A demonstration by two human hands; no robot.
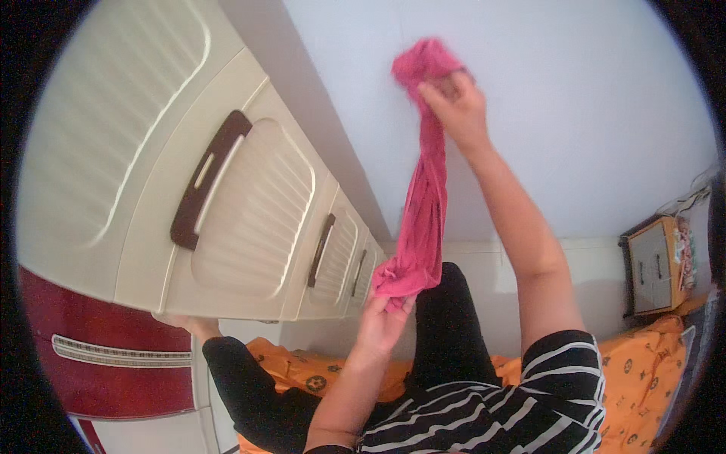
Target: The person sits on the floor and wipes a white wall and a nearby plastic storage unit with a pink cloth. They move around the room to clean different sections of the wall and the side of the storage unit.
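A long pink cloth (424,210), gathered into loose folds, is stretched between my two hands in front of the pale wall. My left hand (383,326) holds its bunched lower end above my black-clad knee. Higher up, my right hand (462,110) grips the blurred, crumpled upper end between thumb and fingers. Whether that end touches the wall (539,102) cannot be made out. Part of my left fingers is hidden under the cloth.
At left stands cream furniture with ribbed panels (255,210) and dark brown handles (212,179). Below it are a dark red drawer-like panel (125,374) and my bare foot (187,324). Orange patterned fabric (629,380) lies beneath me. A small wooden cabinet (652,269) stands at right.
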